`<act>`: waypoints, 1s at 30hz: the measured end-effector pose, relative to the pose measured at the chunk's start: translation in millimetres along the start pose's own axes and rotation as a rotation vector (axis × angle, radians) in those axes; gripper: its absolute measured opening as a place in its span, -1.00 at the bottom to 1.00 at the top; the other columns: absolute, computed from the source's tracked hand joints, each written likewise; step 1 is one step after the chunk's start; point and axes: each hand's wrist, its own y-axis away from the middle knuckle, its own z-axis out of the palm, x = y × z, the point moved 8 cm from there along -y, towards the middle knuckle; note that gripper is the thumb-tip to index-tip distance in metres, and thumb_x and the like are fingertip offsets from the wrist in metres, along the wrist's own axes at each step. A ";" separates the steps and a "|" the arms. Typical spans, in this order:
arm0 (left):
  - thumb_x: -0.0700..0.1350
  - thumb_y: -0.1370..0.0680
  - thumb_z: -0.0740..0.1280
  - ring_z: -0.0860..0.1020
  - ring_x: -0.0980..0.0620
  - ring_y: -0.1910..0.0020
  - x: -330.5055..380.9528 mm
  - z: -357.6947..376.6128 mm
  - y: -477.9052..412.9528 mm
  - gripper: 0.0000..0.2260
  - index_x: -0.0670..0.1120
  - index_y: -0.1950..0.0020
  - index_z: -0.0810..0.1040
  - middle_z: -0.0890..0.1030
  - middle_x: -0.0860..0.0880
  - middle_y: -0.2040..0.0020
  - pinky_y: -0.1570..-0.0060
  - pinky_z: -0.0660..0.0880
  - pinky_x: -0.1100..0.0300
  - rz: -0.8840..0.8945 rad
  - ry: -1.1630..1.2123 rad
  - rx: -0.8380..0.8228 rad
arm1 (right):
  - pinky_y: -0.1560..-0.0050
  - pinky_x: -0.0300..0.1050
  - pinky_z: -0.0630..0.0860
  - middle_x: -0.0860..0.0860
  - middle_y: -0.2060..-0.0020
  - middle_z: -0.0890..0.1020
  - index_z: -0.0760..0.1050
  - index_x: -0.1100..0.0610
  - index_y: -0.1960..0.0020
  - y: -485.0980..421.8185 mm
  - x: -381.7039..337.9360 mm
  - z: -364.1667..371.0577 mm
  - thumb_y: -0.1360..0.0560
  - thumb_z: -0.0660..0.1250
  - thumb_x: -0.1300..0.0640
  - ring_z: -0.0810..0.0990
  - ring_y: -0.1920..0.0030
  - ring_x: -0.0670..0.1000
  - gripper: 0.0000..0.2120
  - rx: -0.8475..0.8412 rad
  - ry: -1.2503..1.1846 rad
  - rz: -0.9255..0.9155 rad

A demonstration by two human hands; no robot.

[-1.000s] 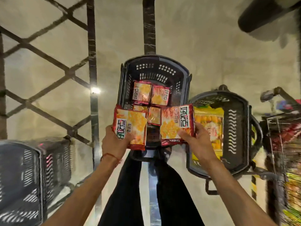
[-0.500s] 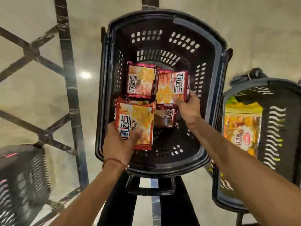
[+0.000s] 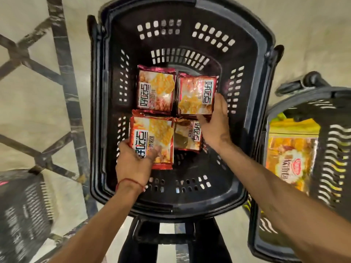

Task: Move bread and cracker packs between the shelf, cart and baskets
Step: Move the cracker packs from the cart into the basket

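Flanking centre basket (image 3: 254, 111): bread basket (image 3: 340, 118) right, dark basket (image 3: 22, 205) left; cracker packs (image 3: 155, 90) inside.

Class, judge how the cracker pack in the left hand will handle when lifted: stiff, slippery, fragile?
The cracker pack is probably fairly stiff: it looks flat and slab-shaped though the left hand holds only one corner. Its glossy foil shows glare, so it may slip in a loose pinch. Crackers pictured on it suggest breakable contents, so squeezing seems risky.
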 end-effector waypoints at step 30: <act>-0.06 -0.54 0.43 0.42 -0.23 -0.35 20.9 30.2 4.7 -0.43 -0.22 -0.46 0.31 0.40 -0.21 -0.39 -0.34 0.40 -0.07 0.184 -0.513 -0.029 | -0.49 0.14 0.31 0.09 -0.48 0.43 0.35 0.11 -0.57 98.0 -40.7 3.1 -0.49 0.41 -0.01 0.33 -0.51 0.16 -0.32 -0.199 0.763 -0.331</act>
